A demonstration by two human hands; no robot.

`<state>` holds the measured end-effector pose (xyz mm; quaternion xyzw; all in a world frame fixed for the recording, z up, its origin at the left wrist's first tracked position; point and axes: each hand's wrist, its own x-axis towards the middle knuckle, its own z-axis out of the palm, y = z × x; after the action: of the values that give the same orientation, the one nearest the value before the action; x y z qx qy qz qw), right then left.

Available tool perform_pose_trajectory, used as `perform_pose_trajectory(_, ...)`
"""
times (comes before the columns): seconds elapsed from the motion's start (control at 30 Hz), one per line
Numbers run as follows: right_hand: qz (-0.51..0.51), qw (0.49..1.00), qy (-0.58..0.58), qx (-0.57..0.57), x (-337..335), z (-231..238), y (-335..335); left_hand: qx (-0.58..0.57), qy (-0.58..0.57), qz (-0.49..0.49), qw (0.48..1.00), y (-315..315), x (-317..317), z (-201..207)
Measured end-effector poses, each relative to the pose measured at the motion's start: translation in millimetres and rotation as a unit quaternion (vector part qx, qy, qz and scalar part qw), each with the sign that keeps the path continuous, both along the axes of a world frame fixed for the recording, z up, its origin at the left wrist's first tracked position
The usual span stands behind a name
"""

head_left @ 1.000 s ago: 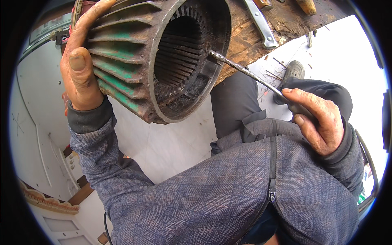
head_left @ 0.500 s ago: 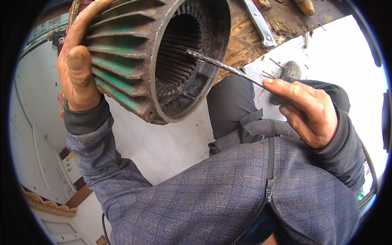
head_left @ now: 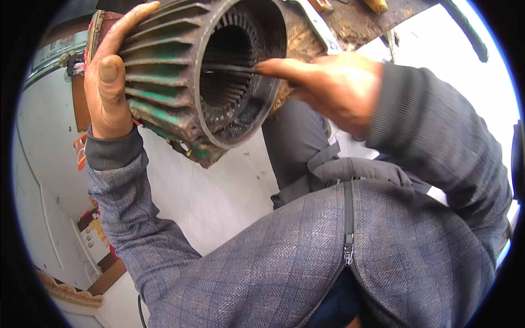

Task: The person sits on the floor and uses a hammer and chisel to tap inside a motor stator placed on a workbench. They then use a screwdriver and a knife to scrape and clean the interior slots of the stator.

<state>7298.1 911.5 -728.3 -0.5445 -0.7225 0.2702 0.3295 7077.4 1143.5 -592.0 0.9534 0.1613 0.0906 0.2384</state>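
A finned motor housing [head_left: 161,68], with worn green paint and rust, is tilted with its open round end toward the right. Slotted metal ribs line its dark bore. My left hand [head_left: 109,87] grips the housing's left side, thumb along the fins and fingers reaching over the top. In my right hand [head_left: 342,90], blurred by motion, is a thin metal rod [head_left: 232,68] with a twisted surface, its forefinger stretched along it. Much of the rod lies inside the bore, close to the ribs; whether it touches them I cannot tell.
Behind the housing is a worn wooden bench [head_left: 366,24]. On it lie a grey metal-handled tool [head_left: 320,27] and a wooden handle [head_left: 376,5]. My dark-trousered leg [head_left: 295,142] is below the housing, above a pale floor [head_left: 219,183].
My right hand has moved left and up, pushing the rod deeper into the bore. The housing has shifted slightly left and up, with my left hand still on it.
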Motion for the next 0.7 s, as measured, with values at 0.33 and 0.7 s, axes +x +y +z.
perform_pose_trajectory(0.33,-0.033,0.987,-0.055,-0.150,4,-1,-69,0.018,0.002,0.010,1.000,-9,1,2)
perform_pose_trajectory(0.7,-0.044,0.997,-0.059,0.021,-27,-1,11,0.047,-0.009,-0.014,0.999,-4,0,4)
